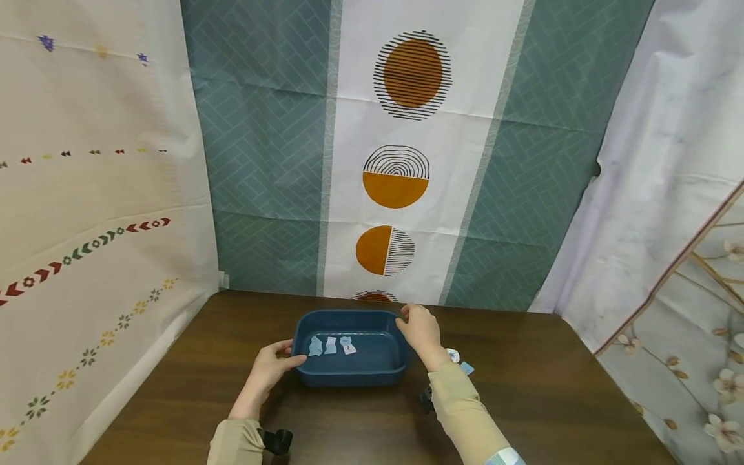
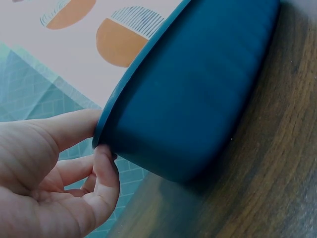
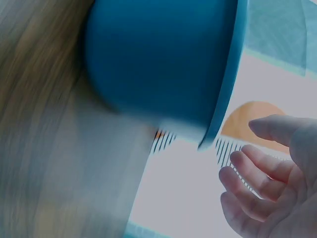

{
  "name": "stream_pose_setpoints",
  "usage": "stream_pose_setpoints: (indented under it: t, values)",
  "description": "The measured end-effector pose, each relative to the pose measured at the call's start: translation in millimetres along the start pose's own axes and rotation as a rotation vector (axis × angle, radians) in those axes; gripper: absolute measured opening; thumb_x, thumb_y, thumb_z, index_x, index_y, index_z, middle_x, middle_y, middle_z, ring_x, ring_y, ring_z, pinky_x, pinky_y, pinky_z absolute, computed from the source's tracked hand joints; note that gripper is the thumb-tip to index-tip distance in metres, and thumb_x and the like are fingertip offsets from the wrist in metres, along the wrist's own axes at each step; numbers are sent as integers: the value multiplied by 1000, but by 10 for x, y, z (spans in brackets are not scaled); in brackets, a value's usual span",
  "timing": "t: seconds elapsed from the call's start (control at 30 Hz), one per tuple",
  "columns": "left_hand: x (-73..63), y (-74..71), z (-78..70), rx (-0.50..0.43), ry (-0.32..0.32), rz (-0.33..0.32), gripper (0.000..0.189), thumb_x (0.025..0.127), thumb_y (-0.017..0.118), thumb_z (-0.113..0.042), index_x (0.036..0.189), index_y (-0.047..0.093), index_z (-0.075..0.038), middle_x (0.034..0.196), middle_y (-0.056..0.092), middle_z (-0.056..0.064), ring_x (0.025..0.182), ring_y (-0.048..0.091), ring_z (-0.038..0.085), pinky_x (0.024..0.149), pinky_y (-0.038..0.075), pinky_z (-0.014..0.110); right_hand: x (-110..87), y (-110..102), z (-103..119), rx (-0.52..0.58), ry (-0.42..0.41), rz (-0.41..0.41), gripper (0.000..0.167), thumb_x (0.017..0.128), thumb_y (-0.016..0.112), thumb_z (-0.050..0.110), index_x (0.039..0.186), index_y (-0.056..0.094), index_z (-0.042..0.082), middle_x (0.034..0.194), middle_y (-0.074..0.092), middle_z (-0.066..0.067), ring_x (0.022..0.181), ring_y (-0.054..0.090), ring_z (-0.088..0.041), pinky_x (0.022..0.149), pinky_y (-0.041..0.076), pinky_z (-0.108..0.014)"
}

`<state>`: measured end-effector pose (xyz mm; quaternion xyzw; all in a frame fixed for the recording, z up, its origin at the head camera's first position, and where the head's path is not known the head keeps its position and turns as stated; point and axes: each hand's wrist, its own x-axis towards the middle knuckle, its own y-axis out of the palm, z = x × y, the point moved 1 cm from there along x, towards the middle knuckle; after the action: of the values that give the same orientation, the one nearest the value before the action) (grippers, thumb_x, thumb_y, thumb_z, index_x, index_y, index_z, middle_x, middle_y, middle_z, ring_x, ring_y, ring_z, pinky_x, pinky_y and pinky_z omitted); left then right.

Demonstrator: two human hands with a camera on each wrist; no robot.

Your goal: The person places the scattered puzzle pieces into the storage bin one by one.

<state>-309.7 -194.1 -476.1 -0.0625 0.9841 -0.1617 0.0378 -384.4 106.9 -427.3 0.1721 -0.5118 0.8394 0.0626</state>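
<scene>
A dark blue rectangular plastic tub (image 1: 349, 380) rests on the table, with several small light blue and pinkish paper pieces (image 1: 330, 345) lying in a row inside its left part. My left hand (image 1: 271, 367) pinches the tub's left rim, thumb on the inner side and curled fingers beneath the lip, as the left wrist view shows. Beside the right end of the tub is my right hand (image 1: 421, 328), its fingers loosely bent. In the right wrist view that hand (image 3: 272, 173) stands apart from the rim and holds nothing.
To the right of my right forearm lie a white piece with a blue star pattern (image 1: 453, 355) and a small light blue piece (image 1: 467, 368), both partly near the sleeve. The brown wooden table (image 1: 523, 387) meets patterned cloths (image 1: 267, 161) at the back and sides.
</scene>
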Motion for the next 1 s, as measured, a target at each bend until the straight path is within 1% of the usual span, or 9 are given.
stream_pose_setpoints:
  t: [0.07, 0.17, 0.3, 0.43, 0.6, 0.77, 1.0]
  values:
    - [-2, -7, -2, 5, 0, -3, 54, 86, 72, -12, 132, 52, 12, 114, 57, 23, 104, 52, 33, 89, 48, 42, 0, -30, -91, -5, 8, -11, 21, 84, 73, 17, 99, 70, 2, 95, 70, -11, 82, 67, -27, 71, 54, -41]
    - [-1, -16, -5, 5, 11, -8, 55, 86, 73, -11, 131, 53, 13, 114, 56, 24, 102, 53, 32, 85, 48, 38, -11, -66, -217, -11, 32, -11, 23, 85, 73, 16, 100, 68, 0, 96, 69, -12, 82, 67, -28, 72, 54, -42]
    - [-1, -21, -2, 8, 15, -10, 55, 85, 74, -10, 131, 53, 13, 113, 56, 24, 98, 54, 30, 81, 49, 34, -37, -85, -388, -28, 73, 9, 27, 85, 73, 17, 103, 66, -2, 97, 68, -16, 84, 66, -31, 75, 53, -45]
    - [-1, -17, 1, 8, 16, -6, 55, 85, 74, -11, 131, 53, 13, 112, 56, 24, 99, 53, 30, 81, 49, 34, -73, -76, -548, -48, 117, 54, 30, 85, 72, 17, 105, 65, -4, 100, 67, -21, 87, 65, -36, 77, 53, -47]
    - [2, -8, 2, 4, 17, -5, 56, 85, 75, -11, 130, 53, 13, 111, 55, 23, 97, 53, 29, 79, 49, 33, -130, -57, -692, -72, 175, 121, 35, 87, 72, 19, 111, 63, -5, 106, 66, -23, 94, 64, -40, 81, 52, -49]
    - [4, -8, -7, 3, 27, -6, 54, 85, 74, -9, 129, 54, 13, 110, 55, 22, 99, 52, 30, 79, 49, 33, -171, -48, -788, -110, 201, 170, 42, 85, 74, 22, 115, 63, -6, 109, 67, -25, 96, 63, -42, 79, 53, -50]
    - [-9, -10, -10, 16, 19, -3, 54, 85, 74, -11, 130, 53, 12, 112, 56, 23, 102, 53, 32, 83, 48, 36, -247, -15, -893, -131, 260, 247, 54, 83, 75, 26, 124, 60, -6, 119, 64, -27, 104, 60, -46, 80, 52, -54]
